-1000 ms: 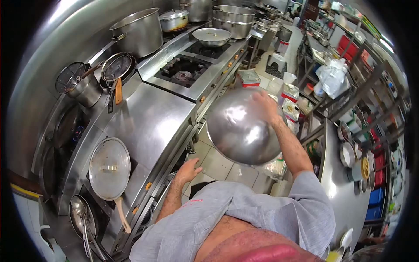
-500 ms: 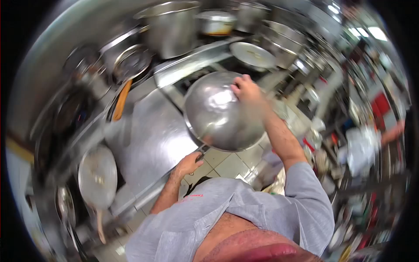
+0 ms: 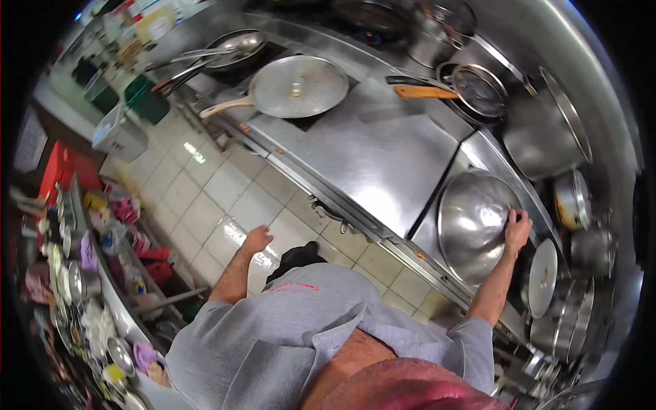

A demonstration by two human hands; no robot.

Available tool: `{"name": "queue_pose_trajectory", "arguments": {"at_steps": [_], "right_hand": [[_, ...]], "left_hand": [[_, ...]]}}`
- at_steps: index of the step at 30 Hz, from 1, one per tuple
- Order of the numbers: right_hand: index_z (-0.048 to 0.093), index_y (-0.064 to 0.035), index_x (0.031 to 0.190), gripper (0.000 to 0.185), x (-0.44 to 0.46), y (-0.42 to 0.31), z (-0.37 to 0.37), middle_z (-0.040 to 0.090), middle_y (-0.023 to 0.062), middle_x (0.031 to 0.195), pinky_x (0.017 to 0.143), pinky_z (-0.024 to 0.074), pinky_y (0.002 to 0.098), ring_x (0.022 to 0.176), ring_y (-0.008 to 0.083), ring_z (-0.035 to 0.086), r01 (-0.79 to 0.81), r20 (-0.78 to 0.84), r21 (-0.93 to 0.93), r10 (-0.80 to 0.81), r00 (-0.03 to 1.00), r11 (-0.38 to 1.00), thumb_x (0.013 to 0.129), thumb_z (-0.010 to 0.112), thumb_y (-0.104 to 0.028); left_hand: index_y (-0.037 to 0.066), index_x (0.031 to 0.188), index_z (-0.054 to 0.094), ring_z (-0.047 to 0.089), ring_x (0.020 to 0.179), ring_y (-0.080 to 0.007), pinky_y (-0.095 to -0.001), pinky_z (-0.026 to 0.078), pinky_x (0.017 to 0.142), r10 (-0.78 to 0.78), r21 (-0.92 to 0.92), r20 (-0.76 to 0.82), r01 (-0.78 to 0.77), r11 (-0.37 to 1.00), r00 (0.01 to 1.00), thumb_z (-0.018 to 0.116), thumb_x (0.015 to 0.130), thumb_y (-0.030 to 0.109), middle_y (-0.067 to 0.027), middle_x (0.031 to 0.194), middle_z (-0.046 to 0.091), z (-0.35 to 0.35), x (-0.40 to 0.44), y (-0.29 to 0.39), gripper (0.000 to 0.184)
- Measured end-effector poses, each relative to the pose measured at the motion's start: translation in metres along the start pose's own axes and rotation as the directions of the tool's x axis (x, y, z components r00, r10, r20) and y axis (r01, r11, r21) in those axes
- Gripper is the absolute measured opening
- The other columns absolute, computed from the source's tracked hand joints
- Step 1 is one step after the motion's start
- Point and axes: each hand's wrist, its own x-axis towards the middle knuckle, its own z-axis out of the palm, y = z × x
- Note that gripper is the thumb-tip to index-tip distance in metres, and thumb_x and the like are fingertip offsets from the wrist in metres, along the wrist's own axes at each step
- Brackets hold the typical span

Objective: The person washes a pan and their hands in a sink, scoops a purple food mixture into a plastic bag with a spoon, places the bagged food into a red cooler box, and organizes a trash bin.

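Observation:
A large domed metal lid (image 3: pixel 471 222) lies over the burner beside the steel worktop (image 3: pixel 376 160). My right hand (image 3: pixel 517 229) is at its right part, fingers bent around a small dark knob. Away from the stove, my left hand (image 3: pixel 257 240) hangs over the tiled floor with fingers loosely curled; it touches nothing that I can see. Past the far edge of the lid, a strainer (image 3: pixel 480 90) and an orange-handled pan (image 3: pixel 425 92) rest on the stove. A shallow round lid (image 3: pixel 542 278) sits right of my right hand.
A lidded pan (image 3: pixel 298 87) and a pan with ladles (image 3: pixel 236 49) stand at the upper left of the stove. Tall pots (image 3: pixel 547 130) line the right side. Bins (image 3: pixel 119 133) stand on the floor at the left, and a cluttered counter (image 3: pixel 130 321) runs along the lower left.
The view has swung round to the left. My right hand has brought the domed lid from over the floor onto the burner. My left hand has come away from the stove's edge.

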Motion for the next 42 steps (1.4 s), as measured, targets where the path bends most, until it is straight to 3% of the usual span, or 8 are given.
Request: {"name": "queue_pose_trajectory", "arguments": {"at_steps": [5, 10, 16, 18, 29, 31, 34, 42], "right_hand": [[0.055, -0.0187, 0.114, 0.041, 0.023, 0.006, 0.043, 0.052, 0.019, 0.103, 0.081, 0.0433, 0.0441, 0.095, 0.0377, 0.053, -0.149, -0.012, -0.037, 0.149, 0.989, 0.988, 0.079, 0.058, -0.041], [0.057, -0.0148, 0.111, 0.039, -0.035, -0.1, 0.031, 0.048, 0.0158, 0.11, 0.081, 0.0423, 0.0414, 0.099, 0.0313, 0.051, -0.299, -0.304, -0.136, 0.247, 0.92, 0.944, 0.078, 0.061, -0.035], [0.06, 0.0032, 0.1, 0.028, -0.145, -0.298, 0.105, 0.062, 0.0165, 0.095, 0.08, 0.0457, 0.035, 0.09, 0.0243, 0.059, 0.042, -0.06, 0.607, -0.007, 0.998, 0.793, 0.074, 0.064, -0.007], [0.058, 0.0027, 0.105, 0.031, -0.171, -0.388, 0.122, 0.059, 0.0155, 0.109, 0.087, 0.043, 0.0323, 0.097, 0.0229, 0.058, -0.026, 0.113, 0.749, -0.089, 0.99, 0.662, 0.076, 0.063, -0.007], [0.06, -0.0015, 0.098, 0.024, -0.199, -0.721, 0.091, 0.059, 0.0139, 0.089, 0.075, 0.0465, 0.0321, 0.082, 0.0233, 0.059, 0.317, 0.057, 0.827, -0.63, 0.775, 0.464, 0.078, 0.061, -0.015], [0.06, -0.0016, 0.097, 0.024, -0.196, -0.765, 0.102, 0.059, 0.0136, 0.089, 0.076, 0.0465, 0.0321, 0.082, 0.0226, 0.059, 0.285, 0.069, 0.848, -0.628, 0.775, 0.446, 0.078, 0.061, -0.015], [0.061, -0.0022, 0.097, 0.024, -0.187, -0.831, 0.133, 0.06, 0.0124, 0.089, 0.075, 0.0467, 0.0315, 0.081, 0.0208, 0.059, 0.267, 0.073, 0.864, -0.631, 0.772, 0.426, 0.077, 0.061, -0.015], [0.062, -0.0048, 0.096, 0.021, -0.201, -1.057, 0.155, 0.064, 0.0098, 0.086, 0.075, 0.0474, 0.031, 0.082, 0.0182, 0.061, 0.179, 0.094, 0.947, -0.763, 0.639, 0.267, 0.078, 0.059, -0.016]], "left_hand": [[0.004, 0.088, 0.065, 0.057, 0.089, -0.0356, -0.0424, 0.044, 0.082, -0.247, 0.497, 0.205, 0.117, 0.86, 0.947, 0.043, 0.083, 0.04, -0.0189, 0.089, 0.063, 0.071, -0.077, -0.211, 0.043], [0.001, 0.089, 0.065, 0.06, 0.086, -0.034, -0.0412, 0.046, 0.079, -0.411, 0.288, 0.248, 0.339, 0.896, 0.877, 0.041, 0.086, 0.043, -0.0199, 0.088, 0.063, 0.089, -0.137, -0.282, 0.048], [0.001, 0.081, 0.064, 0.058, 0.086, -0.0358, -0.0431, 0.044, 0.08, -0.172, 0.367, 0.181, 0.096, 0.925, 0.968, 0.047, 0.08, 0.041, -0.0192, 0.087, 0.062, 0.018, -0.118, -0.333, 0.043], [0.0, 0.079, 0.064, 0.057, 0.087, -0.0362, -0.0438, 0.044, 0.08, -0.372, 0.06, 0.011, 0.37, 0.927, 0.928, 0.049, 0.077, 0.038, -0.0205, 0.089, 0.061, -0.027, -0.102, -0.341, 0.041], [-0.002, 0.098, 0.058, 0.061, 0.085, -0.0235, -0.0326, 0.046, 0.075, -0.599, -0.656, -0.367, 0.259, 0.709, 0.712, 0.061, 0.075, 0.021, -0.0166, 0.088, 0.063, -0.174, -0.029, -0.436, 0.033], [0.0, 0.097, 0.059, 0.061, 0.079, -0.0249, -0.0325, 0.047, 0.074, -0.576, -0.596, -0.345, 0.301, 0.745, 0.741, 0.058, 0.077, 0.026, -0.0158, 0.086, 0.063, -0.141, -0.029, -0.491, 0.032], [0.001, 0.091, 0.06, 0.059, 0.071, -0.027, -0.0334, 0.046, 0.071, -0.197, 0.2, -0.157, 0.226, 0.953, 0.968, 0.054, 0.078, 0.033, -0.0151, 0.08, 0.062, -0.151, -0.058, -0.509, 0.034], [0.002, 0.084, 0.059, 0.056, 0.065, -0.0272, -0.0362, 0.044, 0.065, -0.501, -0.134, 0.016, 0.498, 0.857, 0.865, 0.053, 0.078, 0.032, -0.0147, 0.076, 0.06, -0.238, -0.03, -0.582, 0.031]]}}
